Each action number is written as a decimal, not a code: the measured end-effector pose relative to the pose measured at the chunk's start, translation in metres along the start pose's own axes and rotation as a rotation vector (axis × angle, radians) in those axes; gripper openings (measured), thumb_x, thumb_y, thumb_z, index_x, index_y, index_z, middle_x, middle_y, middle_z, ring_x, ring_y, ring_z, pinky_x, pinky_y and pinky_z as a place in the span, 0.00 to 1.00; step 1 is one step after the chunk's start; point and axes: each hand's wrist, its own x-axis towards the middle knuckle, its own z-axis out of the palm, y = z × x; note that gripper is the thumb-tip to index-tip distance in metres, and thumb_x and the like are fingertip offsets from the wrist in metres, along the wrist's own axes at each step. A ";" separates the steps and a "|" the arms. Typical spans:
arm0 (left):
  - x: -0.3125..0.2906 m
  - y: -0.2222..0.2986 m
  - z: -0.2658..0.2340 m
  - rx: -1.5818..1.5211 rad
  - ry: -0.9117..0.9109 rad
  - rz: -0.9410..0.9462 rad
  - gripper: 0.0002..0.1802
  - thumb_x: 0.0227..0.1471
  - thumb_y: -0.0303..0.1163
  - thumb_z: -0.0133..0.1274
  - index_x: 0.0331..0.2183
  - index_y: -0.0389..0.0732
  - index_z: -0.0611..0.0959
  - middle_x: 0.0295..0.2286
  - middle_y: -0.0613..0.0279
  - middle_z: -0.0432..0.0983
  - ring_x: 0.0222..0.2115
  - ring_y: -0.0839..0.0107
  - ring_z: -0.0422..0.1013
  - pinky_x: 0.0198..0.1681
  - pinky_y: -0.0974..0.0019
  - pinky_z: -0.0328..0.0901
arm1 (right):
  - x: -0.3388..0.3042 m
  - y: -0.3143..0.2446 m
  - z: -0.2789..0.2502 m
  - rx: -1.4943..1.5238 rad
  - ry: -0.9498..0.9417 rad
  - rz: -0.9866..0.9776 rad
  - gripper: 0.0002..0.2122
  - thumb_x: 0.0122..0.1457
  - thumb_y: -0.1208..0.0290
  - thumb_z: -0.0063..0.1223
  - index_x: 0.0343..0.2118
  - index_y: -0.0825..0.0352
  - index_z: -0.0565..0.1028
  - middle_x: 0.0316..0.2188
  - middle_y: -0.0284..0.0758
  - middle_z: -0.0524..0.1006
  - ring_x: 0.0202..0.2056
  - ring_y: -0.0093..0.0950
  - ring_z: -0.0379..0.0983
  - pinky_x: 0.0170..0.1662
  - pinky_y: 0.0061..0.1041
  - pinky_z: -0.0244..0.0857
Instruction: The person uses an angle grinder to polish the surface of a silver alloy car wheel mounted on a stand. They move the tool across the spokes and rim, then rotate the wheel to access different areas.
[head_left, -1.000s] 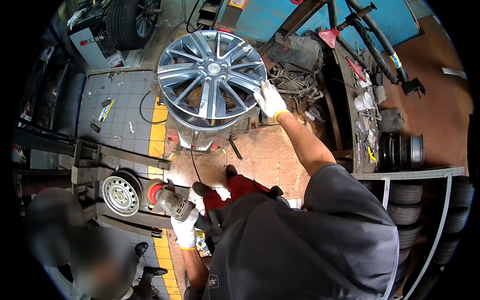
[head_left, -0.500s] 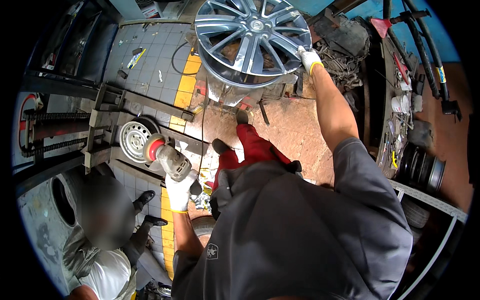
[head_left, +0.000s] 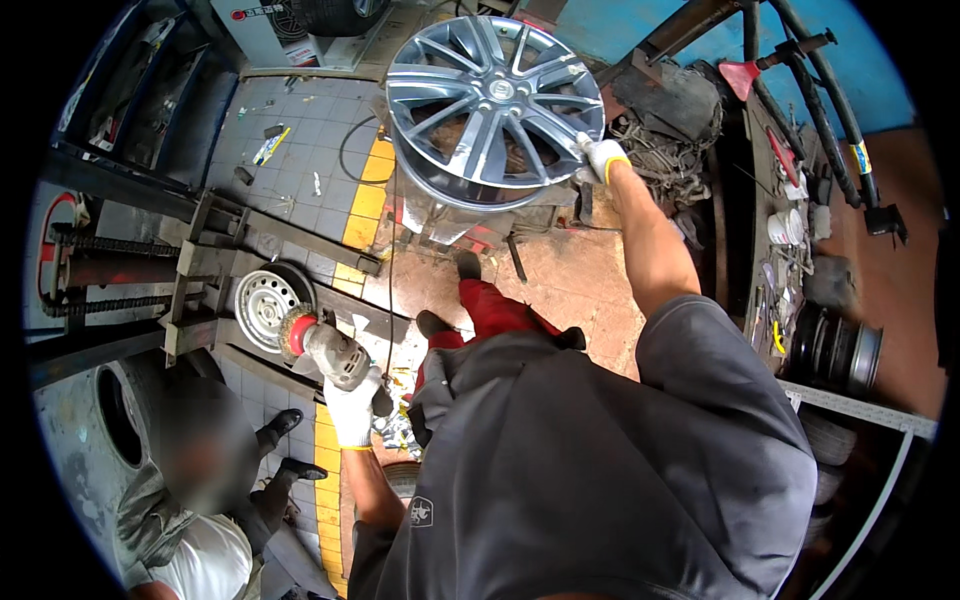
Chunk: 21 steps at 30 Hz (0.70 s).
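Observation:
My gloved left hand point(head_left: 352, 410) is closed round the body of an angle grinder point(head_left: 340, 355), held low at my left side. The grinder's round red head point(head_left: 297, 331) has a rough, brownish rim and points away from the alloy wheel point(head_left: 502, 91). That wheel is silver and grey with many spokes, and rests tilted on a stand in front of me. At its near right edge, my gloved right hand point(head_left: 605, 158) grips the rim with the arm stretched out. The fingers under the rim are hidden.
A silver steel wheel point(head_left: 268, 307) lies by a metal frame point(head_left: 290, 236) at left. Another person point(head_left: 205, 555) is at the lower left. A cord point(head_left: 391, 290) hangs near my legs. To the right stands a cluttered workbench point(head_left: 770, 270), with dark wheels point(head_left: 835, 350) beyond it.
My view has shifted, so the alloy wheel and my right hand appear lower in it. The grinder has dipped slightly, and its head, smooth-looking before, now shows a rough rim. Both grips are the same.

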 end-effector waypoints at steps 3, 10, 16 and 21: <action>0.000 -0.008 -0.005 0.014 0.018 -0.017 0.28 0.42 0.23 0.67 0.47 0.34 0.76 0.36 0.62 0.77 0.35 0.72 0.74 0.41 0.68 0.71 | -0.041 -0.018 0.018 0.016 -0.029 -0.038 0.26 0.60 0.49 0.60 0.39 0.76 0.77 0.30 0.41 0.79 0.21 0.30 0.76 0.19 0.28 0.73; 0.006 -0.031 -0.006 0.026 0.025 -0.041 0.32 0.40 0.24 0.70 0.49 0.35 0.76 0.41 0.60 0.77 0.40 0.70 0.73 0.47 0.66 0.69 | -0.074 -0.007 0.025 0.257 -0.156 0.119 0.20 0.63 0.48 0.54 0.38 0.66 0.77 0.29 0.34 0.78 0.22 0.26 0.73 0.23 0.26 0.73; 0.010 -0.025 0.006 -0.001 -0.006 -0.098 0.34 0.39 0.23 0.69 0.50 0.34 0.75 0.43 0.60 0.76 0.42 0.70 0.73 0.49 0.66 0.68 | -0.102 -0.008 0.029 0.776 -0.372 0.253 0.11 0.63 0.60 0.58 0.38 0.62 0.76 0.25 0.29 0.78 0.23 0.22 0.74 0.23 0.23 0.69; 0.015 -0.032 0.005 0.029 -0.054 -0.091 0.33 0.40 0.23 0.68 0.50 0.34 0.75 0.41 0.60 0.76 0.40 0.72 0.73 0.47 0.67 0.69 | -0.104 0.006 0.047 0.778 -0.549 0.286 0.16 0.65 0.51 0.52 0.39 0.60 0.77 0.26 0.33 0.79 0.23 0.25 0.73 0.25 0.26 0.68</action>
